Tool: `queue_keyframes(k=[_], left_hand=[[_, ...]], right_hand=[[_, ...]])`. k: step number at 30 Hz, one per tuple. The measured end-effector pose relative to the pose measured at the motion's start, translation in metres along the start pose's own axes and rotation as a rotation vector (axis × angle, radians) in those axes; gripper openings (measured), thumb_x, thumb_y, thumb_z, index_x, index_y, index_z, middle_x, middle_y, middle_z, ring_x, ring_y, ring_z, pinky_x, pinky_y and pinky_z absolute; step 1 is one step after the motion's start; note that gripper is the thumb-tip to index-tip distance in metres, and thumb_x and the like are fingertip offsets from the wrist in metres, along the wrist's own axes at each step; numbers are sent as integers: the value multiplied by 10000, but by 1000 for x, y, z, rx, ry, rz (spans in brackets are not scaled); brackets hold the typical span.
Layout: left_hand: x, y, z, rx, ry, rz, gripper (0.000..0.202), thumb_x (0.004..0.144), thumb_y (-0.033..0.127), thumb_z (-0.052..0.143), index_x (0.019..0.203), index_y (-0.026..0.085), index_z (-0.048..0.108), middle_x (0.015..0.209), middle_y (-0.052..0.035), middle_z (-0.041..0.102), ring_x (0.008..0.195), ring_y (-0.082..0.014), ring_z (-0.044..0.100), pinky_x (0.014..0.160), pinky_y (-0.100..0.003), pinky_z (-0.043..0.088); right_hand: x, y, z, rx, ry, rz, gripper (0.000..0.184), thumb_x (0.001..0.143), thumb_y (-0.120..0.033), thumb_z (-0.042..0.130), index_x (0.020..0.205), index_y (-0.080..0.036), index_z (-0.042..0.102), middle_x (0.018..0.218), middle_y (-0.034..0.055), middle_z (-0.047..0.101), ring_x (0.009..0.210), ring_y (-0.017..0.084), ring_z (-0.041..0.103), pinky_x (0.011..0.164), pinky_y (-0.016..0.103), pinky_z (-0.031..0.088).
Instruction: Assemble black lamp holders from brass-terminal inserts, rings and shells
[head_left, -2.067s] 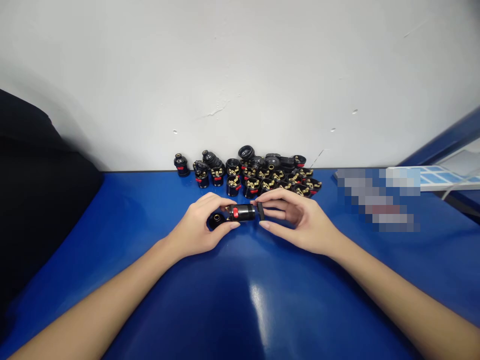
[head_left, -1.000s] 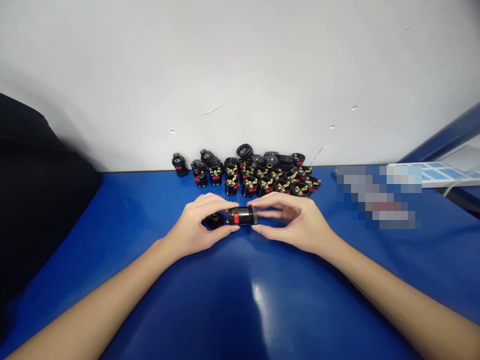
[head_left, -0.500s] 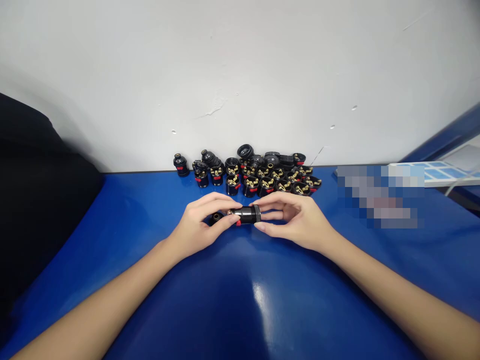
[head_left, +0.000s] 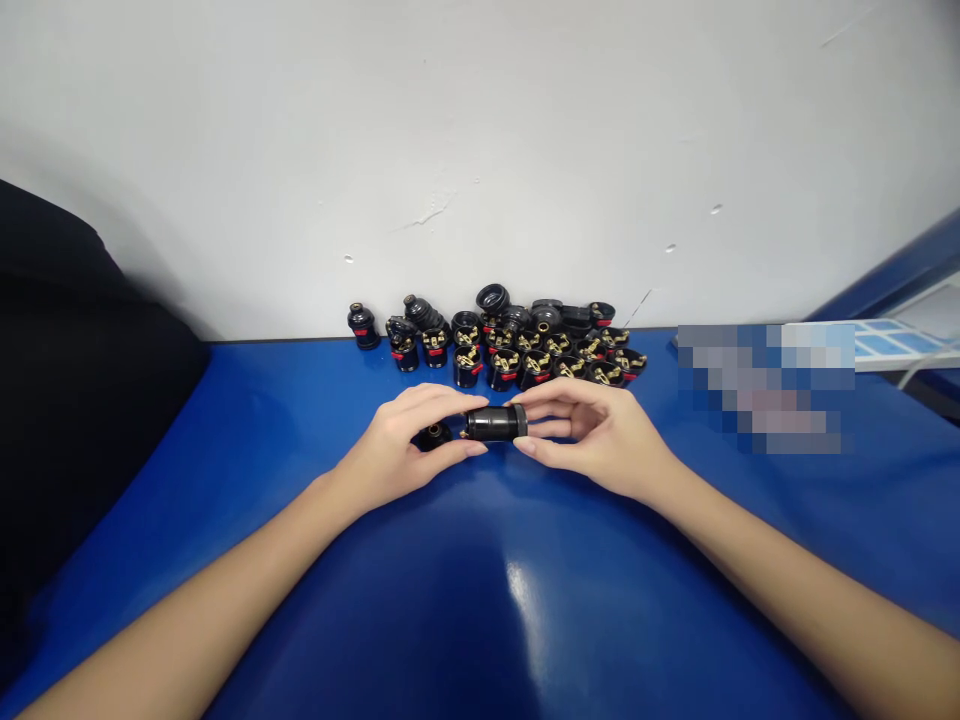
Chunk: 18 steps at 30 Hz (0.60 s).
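A black lamp socket [head_left: 491, 424] lies on its side between my two hands, above the blue table. My left hand [head_left: 409, 435] grips its left end, thumb below and fingers above; a bit of brass shows there. At the right end, my right hand [head_left: 600, 435] pinches the socket's black ring [head_left: 520, 423] between thumb and fingertips, the other fingers curled loosely behind. A small black cap [head_left: 433, 435] with a brass hole in its top sits in the hollow of my left hand, partly hidden by the fingers.
Several open black socket bodies [head_left: 505, 370] with brass contacts and red switches stand in rows by the white wall [head_left: 480, 150]. Black caps [head_left: 493, 299] lie behind them. One closed socket [head_left: 364, 326] stands at the left. Black cloth [head_left: 82, 400] borders the blue table [head_left: 480, 600].
The socket has turned about its long axis, so its red switch no longer shows. My left thumb has slid to its lower edge. The view has shifted slightly.
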<state>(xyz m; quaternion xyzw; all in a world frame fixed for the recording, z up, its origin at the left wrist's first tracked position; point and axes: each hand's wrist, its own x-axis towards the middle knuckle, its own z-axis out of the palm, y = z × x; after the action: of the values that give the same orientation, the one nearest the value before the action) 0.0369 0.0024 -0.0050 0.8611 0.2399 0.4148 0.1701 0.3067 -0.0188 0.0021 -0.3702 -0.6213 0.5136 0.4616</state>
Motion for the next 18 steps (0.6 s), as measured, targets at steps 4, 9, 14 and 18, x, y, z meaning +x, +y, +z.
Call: queue_keyframes(k=[4, 9, 14, 18], left_hand=[[0, 0, 0, 29, 13, 23, 381, 937, 247, 844, 1298, 211, 726, 1145, -88, 820, 1073, -230, 754, 1003, -417, 613], [0, 2, 1, 43, 28, 3, 492, 951, 142, 794, 1411, 237, 647, 1169, -75, 797, 1085, -210, 750, 1035, -399, 596], [1, 4, 1, 54, -9, 6, 524, 861, 316, 917, 1322, 208, 693, 1125, -82, 806, 1029, -222, 746, 958, -382, 607], [1, 2, 2, 34, -11, 18, 410, 899, 324, 882, 1262, 202, 737, 1088, -85, 813, 982, -217, 739, 914, -373, 606]], right_hand=[[0, -1, 1, 5, -5, 13, 393, 723, -236, 999, 1075, -204, 827, 1034, 77, 853, 965, 261, 856, 910, 399, 732], [0, -2, 4, 9, -16, 6, 373, 742, -231, 987, 1078, -207, 827, 1015, 74, 857, 951, 252, 856, 893, 382, 733], [0, 0, 2, 12, -1, -2, 378, 732, -238, 997, 1067, -212, 825, 1030, 75, 855, 970, 257, 856, 884, 369, 733], [0, 1, 0, 1, -1, -16, 372, 736, -229, 995, 1068, -213, 827, 1036, 71, 851, 984, 261, 854, 899, 388, 734]])
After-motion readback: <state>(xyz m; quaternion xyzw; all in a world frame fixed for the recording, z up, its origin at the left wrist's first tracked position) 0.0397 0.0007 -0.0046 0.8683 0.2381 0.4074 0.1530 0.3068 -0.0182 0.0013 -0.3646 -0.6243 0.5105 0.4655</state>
